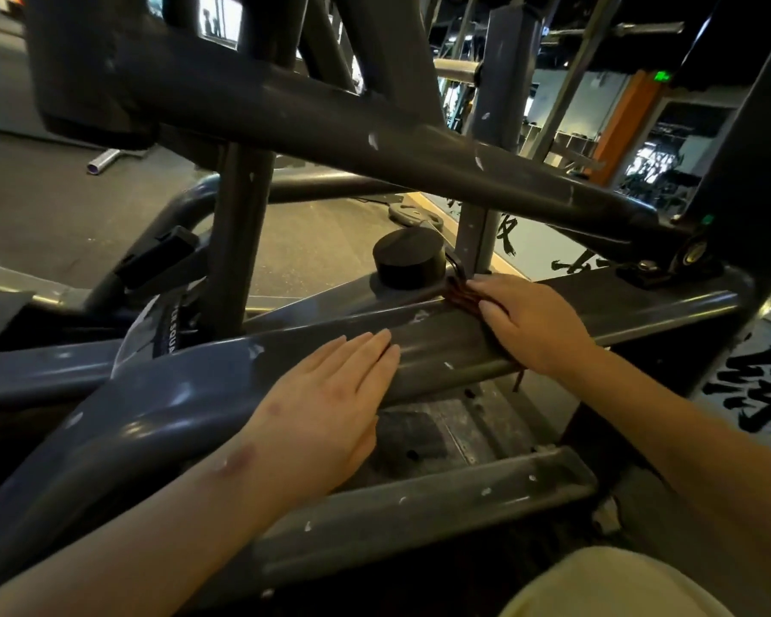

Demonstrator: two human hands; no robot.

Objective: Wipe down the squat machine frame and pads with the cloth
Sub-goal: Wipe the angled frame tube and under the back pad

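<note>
Closest in, a low grey bar (419, 496) with chipped paint runs across. Just past it, the left hand (330, 394) lies flat on a thick bar of the squat machine frame (441, 345). Its grip is loose, with the fingers straight and side by side. Further right on the same bar, the right hand (530, 322) presses down on the dark brown cloth (461, 296). Its fingers lie flat over the cloth and the grip is not closed round it. The cloth is bunched at the foot of an upright post (472, 242). A black round bumper (408, 258) stands just behind. Beyond, a weight plate (412, 213) lies on the dark gym floor (63, 207). Far off are an orange pillar (628, 126) and a green light (663, 75).
</note>
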